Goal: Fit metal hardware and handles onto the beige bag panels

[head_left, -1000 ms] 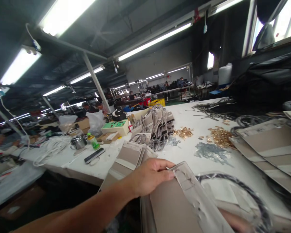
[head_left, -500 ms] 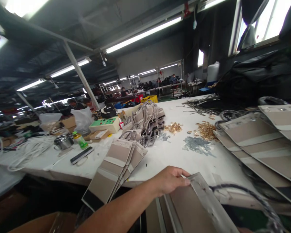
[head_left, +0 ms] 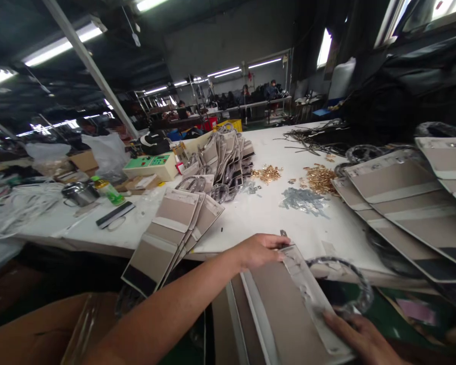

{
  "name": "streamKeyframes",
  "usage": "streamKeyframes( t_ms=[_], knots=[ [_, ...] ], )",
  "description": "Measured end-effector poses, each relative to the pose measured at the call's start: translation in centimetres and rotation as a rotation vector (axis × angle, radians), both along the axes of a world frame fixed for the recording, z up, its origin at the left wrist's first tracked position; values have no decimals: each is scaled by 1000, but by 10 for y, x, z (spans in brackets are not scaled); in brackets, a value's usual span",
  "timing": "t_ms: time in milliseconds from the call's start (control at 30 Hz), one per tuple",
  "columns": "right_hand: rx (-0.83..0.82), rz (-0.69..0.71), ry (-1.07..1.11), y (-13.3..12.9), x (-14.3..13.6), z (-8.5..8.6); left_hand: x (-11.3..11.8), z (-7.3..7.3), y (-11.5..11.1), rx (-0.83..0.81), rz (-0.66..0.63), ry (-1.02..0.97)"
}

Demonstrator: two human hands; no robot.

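Note:
A beige bag panel with a pale strip along its top edge lies tilted in front of me, at the front of the table. Fingers of my left hand are closed on its far top corner. My right hand grips the near end of the same strip, thumb on top; its other fingers are partly hidden. A dark, plastic-wrapped handle loops out from the strip between the two hands. More beige layers show under the panel on its left side.
Similar panels overhang the table edge at left, and larger ones fan out at right. Gold metal pieces and grey metal pieces lie on the white table. A bottle and steel cup stand left.
My right hand has come into view at the panel's near end. The left hand still holds the far corner. The view has tipped downward, showing more of the panel and its handle.

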State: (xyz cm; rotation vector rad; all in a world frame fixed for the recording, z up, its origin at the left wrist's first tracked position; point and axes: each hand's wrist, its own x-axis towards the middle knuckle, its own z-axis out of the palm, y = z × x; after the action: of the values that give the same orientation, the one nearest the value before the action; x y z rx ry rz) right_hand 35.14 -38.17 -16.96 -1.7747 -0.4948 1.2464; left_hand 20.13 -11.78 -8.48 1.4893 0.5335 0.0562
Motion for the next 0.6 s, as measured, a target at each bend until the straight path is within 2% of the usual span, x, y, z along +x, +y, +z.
streamKeyframes(
  t_ms=[100, 200, 333, 400, 500, 600],
  knots=[
    [30, 12, 212, 16, -20, -16, 16, -18, 6, 302, 96, 84],
    [56, -92, 350, 32, -36, -28, 31, -36, 13, 592, 141, 199],
    [92, -239, 390, 45, -39, -37, 38, -52, 10, 718, 257, 232],
    [102, -278, 415, 49, -35, -40, 32, -58, 0, 808, 344, 193],
    [102, -321, 453, 53, -31, -45, 12, -68, -22, 1061, 436, 70],
    [75, -359, 450, 57, -34, -49, -11, -84, -41, 1215, 366, -27]
  ],
)
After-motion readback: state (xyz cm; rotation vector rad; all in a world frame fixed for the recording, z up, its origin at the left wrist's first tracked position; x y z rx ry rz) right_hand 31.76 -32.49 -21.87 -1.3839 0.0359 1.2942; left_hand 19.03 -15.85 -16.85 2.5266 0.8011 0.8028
